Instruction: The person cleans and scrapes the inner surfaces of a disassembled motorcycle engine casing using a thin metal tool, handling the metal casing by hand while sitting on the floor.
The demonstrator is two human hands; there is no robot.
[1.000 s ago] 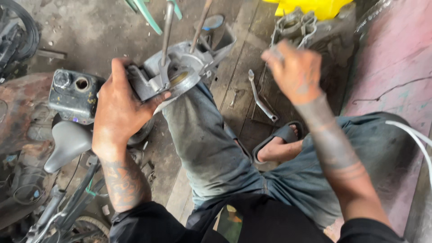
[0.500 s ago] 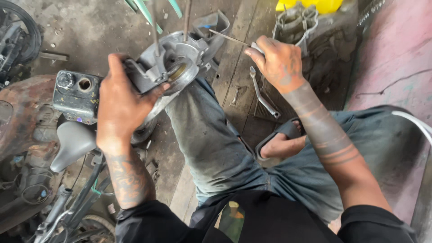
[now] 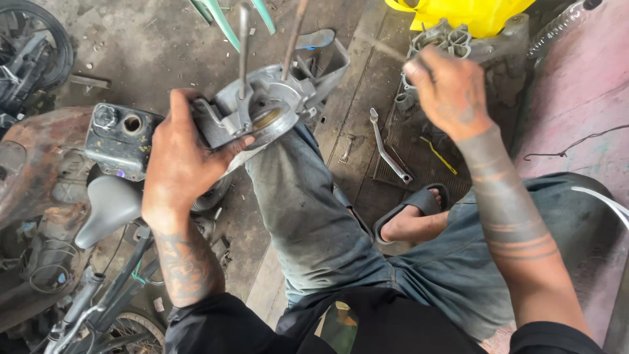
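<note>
The left hand (image 3: pixel 180 154) grips a grey metal engine casing (image 3: pixel 265 111) propped on the person's knee (image 3: pixel 282 164). The right hand (image 3: pixel 449 88), raised well apart from it, is curled around a thin rod (image 3: pixel 383 47), above a bent lever (image 3: pixel 388 147) on the floor.

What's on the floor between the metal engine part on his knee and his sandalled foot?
In the head view, a long metal lever lies between the engine part and the foot.

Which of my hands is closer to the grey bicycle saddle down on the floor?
Left. The left hand grips the metal engine part just above the saddle; the right hand is far across, beyond the knee.
</note>
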